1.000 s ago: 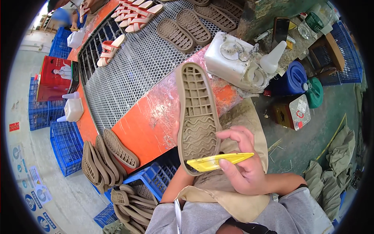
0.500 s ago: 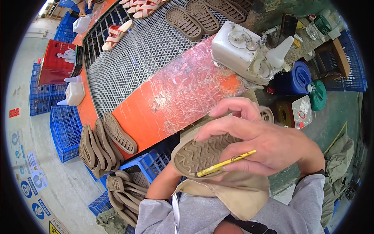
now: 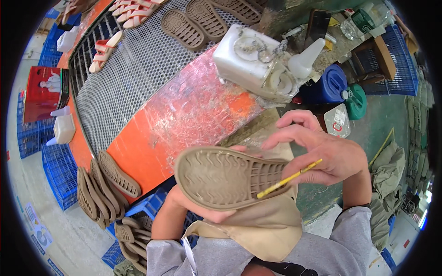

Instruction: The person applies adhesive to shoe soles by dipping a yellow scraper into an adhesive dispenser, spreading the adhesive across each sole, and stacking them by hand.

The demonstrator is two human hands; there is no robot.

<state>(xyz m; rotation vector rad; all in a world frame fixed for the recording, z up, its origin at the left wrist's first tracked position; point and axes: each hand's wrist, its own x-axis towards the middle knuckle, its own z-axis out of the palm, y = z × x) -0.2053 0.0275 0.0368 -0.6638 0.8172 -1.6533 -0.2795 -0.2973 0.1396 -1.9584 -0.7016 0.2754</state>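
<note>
Where the brown sole (image 3: 214,177) pointed away from the body a second ago, it now lies crosswise in front of the beige apron (image 3: 258,237), its wavy end to the left and its gridded end to the right. The left hand (image 3: 216,215) is wrapped around it from below, with the palm along the near edge and fingertips showing past the far edge. The sole is held up off the orange surface (image 3: 168,126).

The right hand (image 3: 334,154) pinches a thin yellow tool (image 3: 291,178) between thumb and finger, while its other fingers curve loosely apart above the gridded end. That tool showed its broad face a second ago; now it is seen nearly edge-on. Half a second ago its tip was over the wavy part, whereas now it is over the near rim beside the grid. With this turn the wavy part is uncovered and the gridded end has come under the tool; whether the tip touches the rim, I cannot tell.

Several similar soles lean together in a row (image 3: 103,186) at the surface's left corner, and more lie on the metal mesh (image 3: 133,85). A white jug (image 3: 244,60) stands beyond the sole, near the surface's right edge.
</note>
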